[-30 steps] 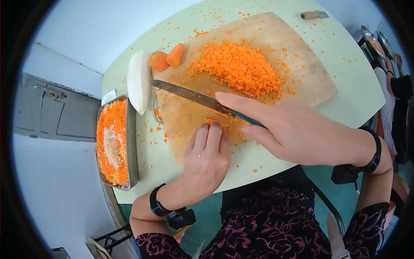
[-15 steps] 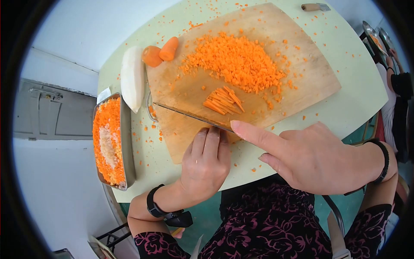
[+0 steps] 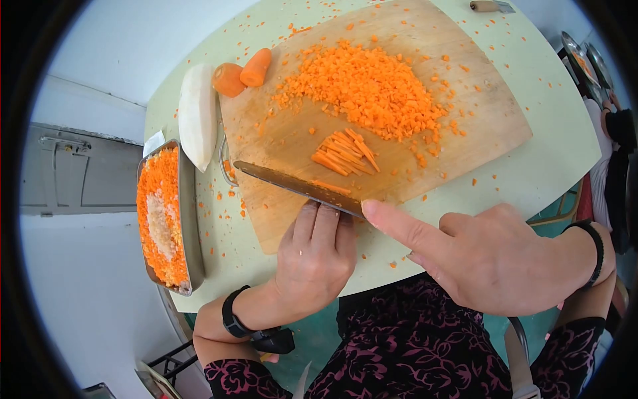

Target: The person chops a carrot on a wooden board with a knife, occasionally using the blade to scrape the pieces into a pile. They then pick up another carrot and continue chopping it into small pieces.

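My right hand (image 3: 482, 256) grips a kitchen knife (image 3: 292, 183), index finger stretched along the blade; the handle is hidden in the palm. The blade slants across the near part of a wooden cutting board (image 3: 478, 126). Against its near side press the bent, closed fingertips of my left hand (image 3: 316, 256); whatever lies under them is hidden. Just past the blade lies a thin carrot strip (image 3: 331, 187). A small bundle of carrot sticks (image 3: 345, 153) rests farther up, below a wide heap of diced carrot (image 3: 372, 90).
Two carrot pieces (image 3: 255, 68) and a peeled white radish (image 3: 197, 120) lie at the board's left. A metal tray (image 3: 191, 226) of chopped orange and pale food stands at the table's left edge. A wooden-handled tool (image 3: 492, 6) lies far right. Another person's arm (image 3: 608, 110) shows beyond.
The blade has tilted, showing more of its face, and a carrot strip now lies beyond it. My right hand has shifted slightly right and down. The left hand has barely moved.
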